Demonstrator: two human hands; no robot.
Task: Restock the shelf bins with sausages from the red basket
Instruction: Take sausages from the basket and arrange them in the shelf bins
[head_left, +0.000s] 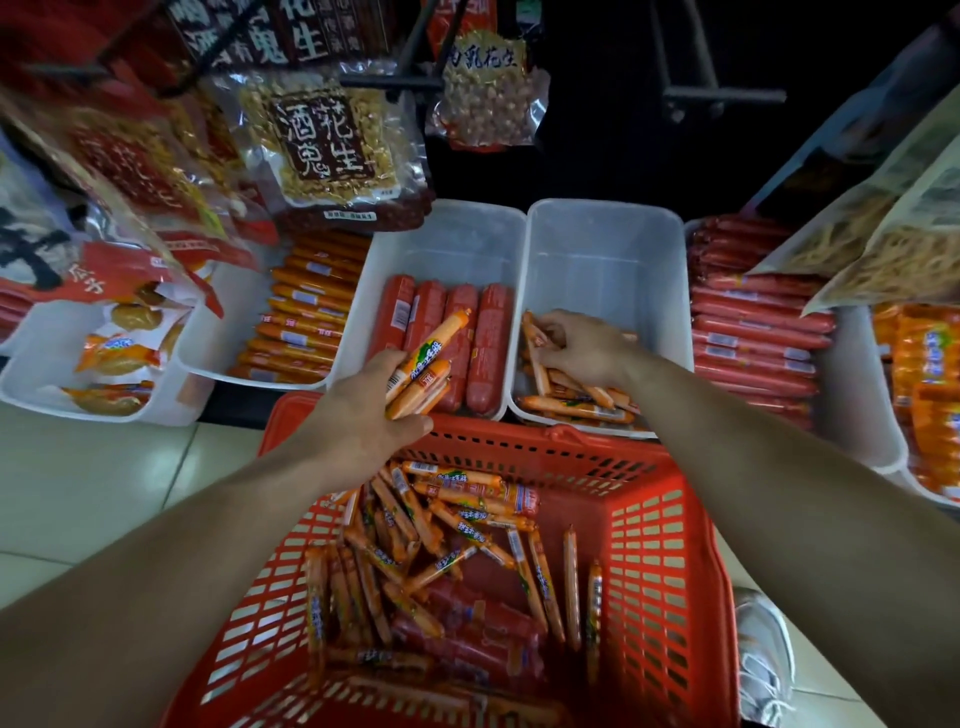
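Closest to the camera sits the red basket (670, 545), made of hard plastic with rows of slots in its walls, and its near end is cut off by the bottom of the picture. Inside it lies a messy pile of thin orange sausages (457, 525) in shiny wrappers, with some fat red ones half buried under them. A white shoe (763, 660) peeks out past the basket's right side. The left hand (363, 410) is above the basket's far rim, its fingers closed around a small bunch of orange sausages (423, 366) that stick up and out. The right hand (582, 345) reaches into a clear plastic bin (608, 249), fingers curled down on the orange sausages lying there; I cannot tell if it grips one, because the hand hides its own fingertips. Next to it on the left, another clear bin (447, 244) holds four fat red sausages (441, 332) standing side by side. Farther off are stacks of red sausages (748, 332) on the right and bags of peanuts (327, 150) hanging above, some of them blurry.
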